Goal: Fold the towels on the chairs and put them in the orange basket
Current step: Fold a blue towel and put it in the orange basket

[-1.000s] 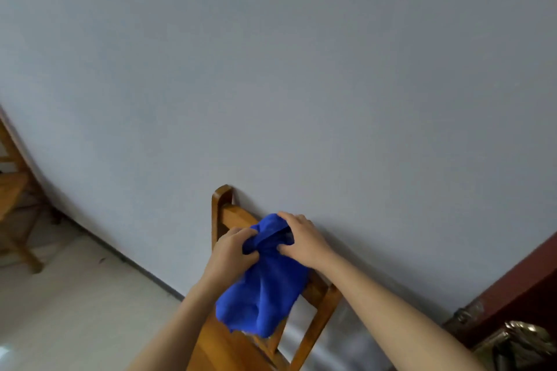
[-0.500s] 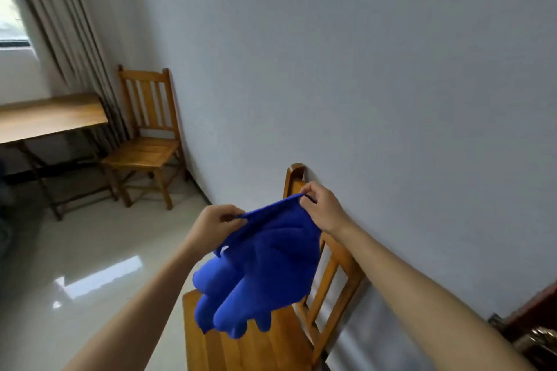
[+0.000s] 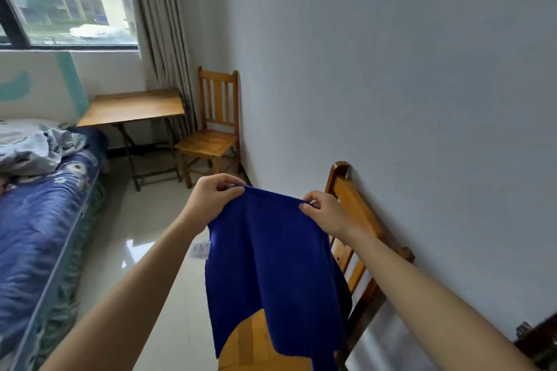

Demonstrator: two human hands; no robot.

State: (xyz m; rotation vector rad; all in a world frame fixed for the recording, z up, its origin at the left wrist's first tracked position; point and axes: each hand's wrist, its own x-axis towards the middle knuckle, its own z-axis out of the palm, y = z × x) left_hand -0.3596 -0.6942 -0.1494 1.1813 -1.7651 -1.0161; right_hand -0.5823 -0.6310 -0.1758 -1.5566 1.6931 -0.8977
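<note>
A blue towel (image 3: 271,265) hangs spread out in the air in front of me. My left hand (image 3: 211,199) pinches its upper left corner and my right hand (image 3: 325,217) pinches its upper right corner. A small white label (image 3: 200,250) shows at the towel's left edge. Below and behind the towel stands a wooden chair (image 3: 355,211) against the wall, its seat partly hidden by the cloth. No orange basket is in view.
A second wooden chair (image 3: 214,138) stands farther along the wall, beside a small wooden table (image 3: 132,105). A bed with blue bedding (image 3: 39,220) fills the left side. Pale tiled floor (image 3: 135,235) lies between bed and chairs. A dark cabinet corner (image 3: 539,337) is at the lower right.
The towel was bunched on the chair's backrest; my hands have lifted it off and pulled it apart, so it now hangs flat. My view has swung left toward the room.
</note>
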